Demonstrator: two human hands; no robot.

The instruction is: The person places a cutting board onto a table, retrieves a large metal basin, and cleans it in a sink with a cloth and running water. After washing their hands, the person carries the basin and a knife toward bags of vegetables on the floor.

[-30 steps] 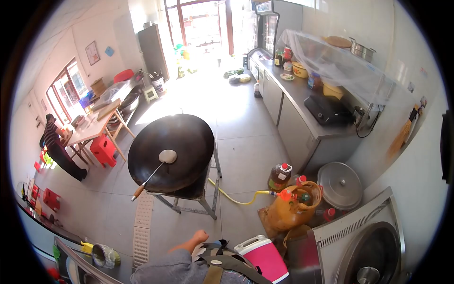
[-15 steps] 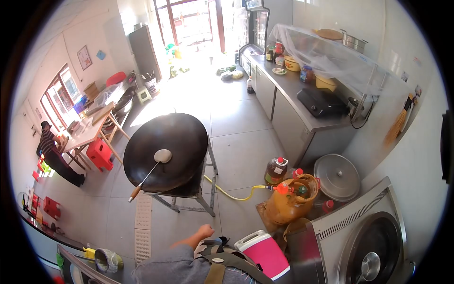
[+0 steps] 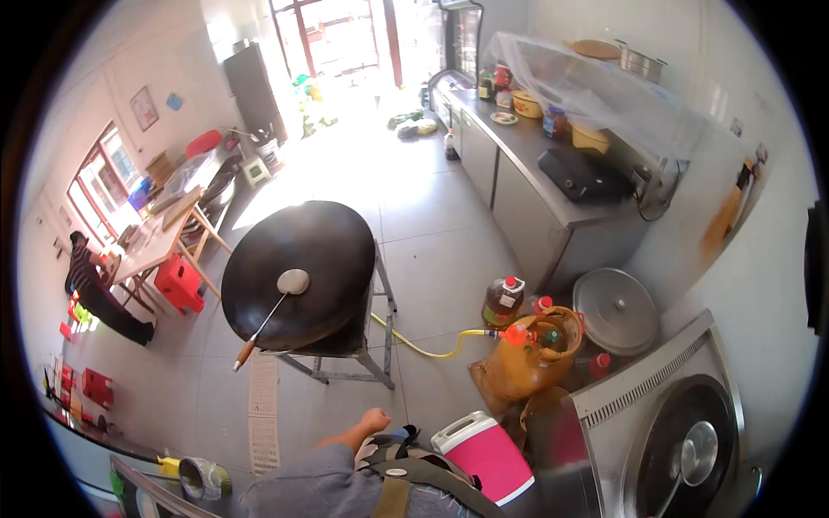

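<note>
big wok (image 3: 341,259) ahead on a metal stand (image 3: 378,369), 1 wooden-handled ladle (image 3: 293,281) in it; yellow hose (image 3: 427,353) links stand area w/ 1 orange gas cylinder (image 3: 522,369) on the floor, r. side. 3 red-capped bottles (image 3: 503,302) crowd round the cylinder, 1 big round lid (image 3: 613,298) behind. r. wall counter (image 3: 535,177) has 1 black case (image 3: 585,175), 2 yellow pots (image 3: 527,104), 1 plate (image 3: 504,118). 1 co-worker (image 3: 102,293) at far l. 1 pink-white cooler box (image 3: 488,462) is just r. of the l. hand (image 3: 372,421), btwn it & the steel range (image 3: 609,440). l. hand narrow, curled like a fist. r. hand out of view, can't tell its state. 1 metal ladle (image 3: 699,455) is over the range's built-in wok (image 3: 669,432), well r. of l. hand, handle pointing to bottom edge; can't tell what holds it.
</note>
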